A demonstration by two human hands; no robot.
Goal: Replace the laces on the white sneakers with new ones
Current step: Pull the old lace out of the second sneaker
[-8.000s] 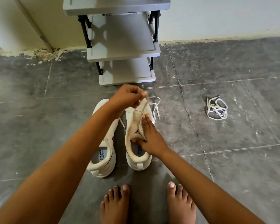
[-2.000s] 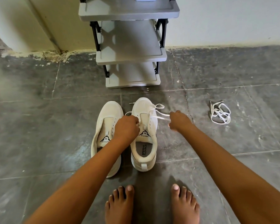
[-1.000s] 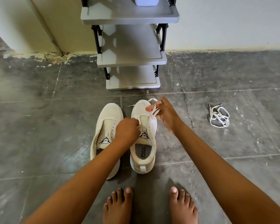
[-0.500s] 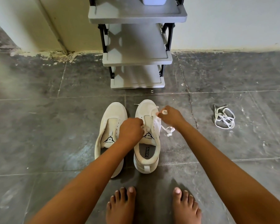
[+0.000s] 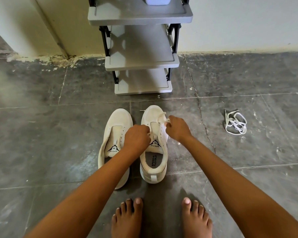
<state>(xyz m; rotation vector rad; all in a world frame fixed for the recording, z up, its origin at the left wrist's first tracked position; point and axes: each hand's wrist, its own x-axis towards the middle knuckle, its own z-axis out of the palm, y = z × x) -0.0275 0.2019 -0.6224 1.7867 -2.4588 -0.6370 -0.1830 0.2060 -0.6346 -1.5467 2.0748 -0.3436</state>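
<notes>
In front of the grey shoe rack (image 5: pixel 141 63) stand the unlaced sneaker (image 5: pixel 119 121), tongue marked SPEED, and the laced sneaker (image 5: pixel 153 167), insole reading SPEED FLEXIBLE; the left hand (image 5: pixel 136 139) grips its eyelet edge; the right hand (image 5: pixel 177 128) pinches its lace (image 5: pixel 162 116); a loose lace bundle (image 5: pixel 235 123) lies right of the rack.

light: soft, even, fairly bright, wall (image 5: pixel 239 23) palest along the top edge | shadows: diffuse, dark pool on the floor (image 5: pixel 248 169) between sneakers (image 5: pixel 116 121) and feet (image 5: pixel 127 219) | glare: dull sheen on the floor left of the sneakers | focus: sharp centre, left edge hazy | distortion: tile joints (image 5: pixel 93 103) bow toward the corners
</notes>
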